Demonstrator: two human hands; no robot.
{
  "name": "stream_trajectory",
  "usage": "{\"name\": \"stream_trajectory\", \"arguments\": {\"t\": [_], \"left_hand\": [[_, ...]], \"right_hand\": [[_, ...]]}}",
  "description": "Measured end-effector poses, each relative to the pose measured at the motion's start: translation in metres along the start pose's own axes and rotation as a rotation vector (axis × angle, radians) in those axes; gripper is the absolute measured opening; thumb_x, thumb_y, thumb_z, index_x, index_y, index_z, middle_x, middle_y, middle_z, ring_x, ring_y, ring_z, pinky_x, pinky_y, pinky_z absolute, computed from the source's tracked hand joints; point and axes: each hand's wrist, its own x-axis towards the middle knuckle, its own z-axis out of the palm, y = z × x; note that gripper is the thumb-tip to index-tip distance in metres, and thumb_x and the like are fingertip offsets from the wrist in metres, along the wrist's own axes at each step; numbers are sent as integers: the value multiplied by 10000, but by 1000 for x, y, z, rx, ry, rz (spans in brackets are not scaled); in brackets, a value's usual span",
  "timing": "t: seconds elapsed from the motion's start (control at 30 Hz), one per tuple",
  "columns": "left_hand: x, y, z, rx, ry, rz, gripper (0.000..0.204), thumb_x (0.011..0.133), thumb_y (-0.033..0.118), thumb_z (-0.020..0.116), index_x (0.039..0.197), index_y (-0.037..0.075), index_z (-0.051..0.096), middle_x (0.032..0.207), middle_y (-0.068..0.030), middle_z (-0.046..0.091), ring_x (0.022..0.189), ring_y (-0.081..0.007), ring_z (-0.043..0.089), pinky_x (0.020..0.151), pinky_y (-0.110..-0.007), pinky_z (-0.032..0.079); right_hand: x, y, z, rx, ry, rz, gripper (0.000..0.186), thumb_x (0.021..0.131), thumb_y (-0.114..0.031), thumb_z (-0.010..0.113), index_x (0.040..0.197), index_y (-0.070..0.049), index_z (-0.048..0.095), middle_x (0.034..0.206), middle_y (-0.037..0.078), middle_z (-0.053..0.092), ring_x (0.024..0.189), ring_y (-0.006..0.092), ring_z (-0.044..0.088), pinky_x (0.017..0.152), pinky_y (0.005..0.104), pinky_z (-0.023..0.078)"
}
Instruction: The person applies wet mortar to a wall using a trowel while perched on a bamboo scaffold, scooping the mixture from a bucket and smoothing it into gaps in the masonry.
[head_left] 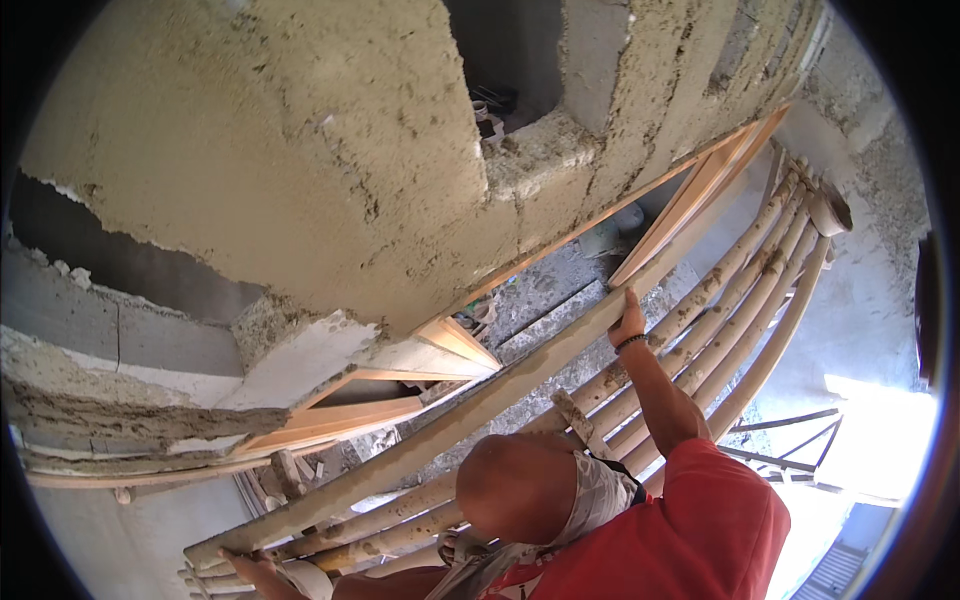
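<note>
A long, pale, mortar-smeared straightedge board (440, 425) slants across the view from the lower left toward the upper right, in front of the wall. My right hand (628, 322), with a dark bead bracelet at its wrist, grips the board's upper stretch, thumb up along its face. Near its lower left end, my left hand (255, 572) holds the board's edge, partly cut off by the frame. Beyond it rises the wall (270, 170), coated in damp, greyish-brown plaster with rough patches. My bent knee (515, 490) shows below the board.
Several round, mortar-spotted poles (700, 345) form a platform beneath me, with a bucket (829, 208) at their far right end. Wooden frames (690, 205) edge the wall. A window-like opening (510, 60) holds small items. Ragged gaps (130, 250) break the wall at left.
</note>
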Motion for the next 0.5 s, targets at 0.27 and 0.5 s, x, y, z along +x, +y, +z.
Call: {"name": "stream_trajectory", "arguments": {"t": [0.27, 0.5], "left_hand": [[-9, -59, -2, -237, -295, -375, 449, 953, 439, 569, 1245, 98, 550, 1198, -118, 603, 1083, -292, 591, 892, -474, 527], [-35, -117, 39, -86, -260, -329, 517, 963, 514, 503, 1283, 109, 536, 1170, -114, 643, 1017, -269, 650, 841, -409, 563]], "right_hand": [[-27, -58, 24, -9, -225, -95, 408, 906, -333, 657, 1192, -66, 542, 1074, 72, 614, 1050, 241, 593, 930, 418, 496], [55, -141, 55, -36, -200, -246, 466, 898, -350, 654, 1222, -37, 534, 1111, 104, 619, 1007, 273, 617, 878, 416, 527]]}}
